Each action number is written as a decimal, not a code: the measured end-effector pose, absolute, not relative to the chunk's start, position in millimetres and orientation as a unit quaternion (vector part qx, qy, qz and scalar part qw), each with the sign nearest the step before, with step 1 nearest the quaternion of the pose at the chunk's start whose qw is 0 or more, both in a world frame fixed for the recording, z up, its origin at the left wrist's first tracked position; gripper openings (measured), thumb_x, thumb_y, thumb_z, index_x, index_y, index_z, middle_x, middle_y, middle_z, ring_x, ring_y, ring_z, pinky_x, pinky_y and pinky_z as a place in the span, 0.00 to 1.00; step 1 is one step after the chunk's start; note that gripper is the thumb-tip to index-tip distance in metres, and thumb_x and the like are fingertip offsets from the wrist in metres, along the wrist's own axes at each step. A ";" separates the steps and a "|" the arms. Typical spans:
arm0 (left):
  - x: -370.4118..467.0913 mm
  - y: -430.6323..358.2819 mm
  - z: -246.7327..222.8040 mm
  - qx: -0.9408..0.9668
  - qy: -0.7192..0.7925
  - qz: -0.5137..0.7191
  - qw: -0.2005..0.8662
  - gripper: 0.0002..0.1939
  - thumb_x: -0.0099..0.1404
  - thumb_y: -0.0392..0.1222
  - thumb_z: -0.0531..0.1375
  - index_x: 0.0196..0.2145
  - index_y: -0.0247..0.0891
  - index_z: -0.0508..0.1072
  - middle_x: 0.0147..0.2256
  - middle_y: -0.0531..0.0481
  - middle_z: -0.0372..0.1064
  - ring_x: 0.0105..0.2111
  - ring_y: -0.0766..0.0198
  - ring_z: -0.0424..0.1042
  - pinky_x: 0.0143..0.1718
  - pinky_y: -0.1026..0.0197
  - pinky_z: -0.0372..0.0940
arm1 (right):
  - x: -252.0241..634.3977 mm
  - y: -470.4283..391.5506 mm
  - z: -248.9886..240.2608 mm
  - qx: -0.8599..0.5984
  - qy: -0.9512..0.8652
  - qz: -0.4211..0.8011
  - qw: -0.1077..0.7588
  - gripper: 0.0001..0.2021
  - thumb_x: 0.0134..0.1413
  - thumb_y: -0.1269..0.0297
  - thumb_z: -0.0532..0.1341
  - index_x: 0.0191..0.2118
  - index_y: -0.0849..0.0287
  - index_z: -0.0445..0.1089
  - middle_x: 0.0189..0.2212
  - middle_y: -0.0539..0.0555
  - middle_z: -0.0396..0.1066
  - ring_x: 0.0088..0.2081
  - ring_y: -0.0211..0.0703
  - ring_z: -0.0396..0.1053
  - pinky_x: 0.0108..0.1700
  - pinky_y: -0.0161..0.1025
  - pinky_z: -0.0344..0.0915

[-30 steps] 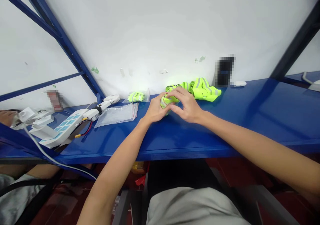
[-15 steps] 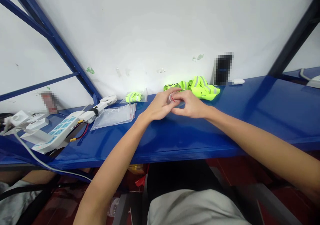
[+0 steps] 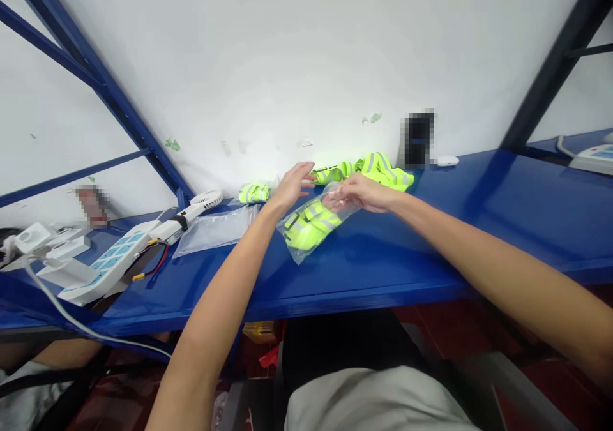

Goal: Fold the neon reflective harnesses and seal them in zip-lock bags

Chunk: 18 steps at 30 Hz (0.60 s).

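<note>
My right hand (image 3: 364, 193) pinches one end of a clear plastic bag (image 3: 345, 206). Inside that bag lies a folded neon-yellow reflective item (image 3: 312, 225) with silver stripes; its exact kind does not show. The bag hangs tilted, low over the blue table. To its upper left, my left hand (image 3: 292, 187) is open, fingers apart, with nothing in it. Behind the hands, against the wall, rests a loose pile of the same yellow striped material (image 3: 385, 170). Flat clear zip bags (image 3: 213, 230) and another bagged yellow item (image 3: 255, 193) lie left of my left hand.
On the left are a handheld fan (image 3: 204, 201), a white power strip (image 3: 112, 262), a cable with yellow connectors (image 3: 156, 264) and white adapters (image 3: 69, 242). A blurred dark object (image 3: 418, 140) and a small white item (image 3: 446, 161) stand at the back right. Another person's leg shows lower left.
My hands, close together before, have moved apart. The left hand has let go and shifted left. The bag with the yellow item now shows between them, in my right hand.
</note>
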State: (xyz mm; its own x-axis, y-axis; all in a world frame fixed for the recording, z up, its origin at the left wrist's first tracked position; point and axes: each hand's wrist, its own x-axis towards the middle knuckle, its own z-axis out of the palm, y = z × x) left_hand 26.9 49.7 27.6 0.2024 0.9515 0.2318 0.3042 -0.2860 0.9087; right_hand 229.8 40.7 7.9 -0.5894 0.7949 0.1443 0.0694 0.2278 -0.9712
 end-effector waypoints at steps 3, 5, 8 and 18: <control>10.1 56.6 18.3 0.677 0.531 0.358 0.363 0.25 0.65 0.60 0.52 0.40 0.35 0.74 0.30 0.44 0.76 0.24 0.60 0.72 0.29 0.59 0.66 | 221.9 40.5 -1.7 -0.273 -0.675 0.600 0.331 0.07 0.44 0.66 0.63 0.25 0.64 0.75 0.24 0.57 0.74 0.31 0.43 0.71 0.37 0.39 0.69; 2.1 57.0 8.0 0.690 0.555 0.290 0.364 0.30 0.63 0.66 0.51 0.29 0.35 0.76 0.24 0.44 0.74 0.17 0.61 0.67 0.24 0.58 0.62 | 217.2 40.7 -7.1 -0.279 -0.683 0.593 0.323 0.07 0.46 0.65 0.62 0.25 0.64 0.74 0.23 0.55 0.73 0.28 0.40 0.69 0.35 0.38 0.68; -2.4 52.2 -6.3 0.720 0.559 0.231 0.340 0.32 0.58 0.70 0.55 0.18 0.37 0.72 0.17 0.46 0.69 0.15 0.62 0.63 0.20 0.59 0.57 | 216.1 42.5 -10.3 -0.318 -0.713 0.523 0.342 0.13 0.53 0.59 0.60 0.24 0.63 0.72 0.23 0.55 0.72 0.25 0.38 0.67 0.31 0.37 0.64; 1.4 50.6 -26.5 0.769 0.482 0.278 0.316 0.17 0.60 0.52 0.59 0.24 0.36 0.72 0.20 0.54 0.61 0.21 0.69 0.56 0.23 0.63 0.50 | 224.5 44.9 -5.3 -0.434 -0.815 0.329 0.199 0.14 0.54 0.54 0.61 0.30 0.60 0.71 0.23 0.51 0.65 0.24 0.37 0.59 0.26 0.37 0.54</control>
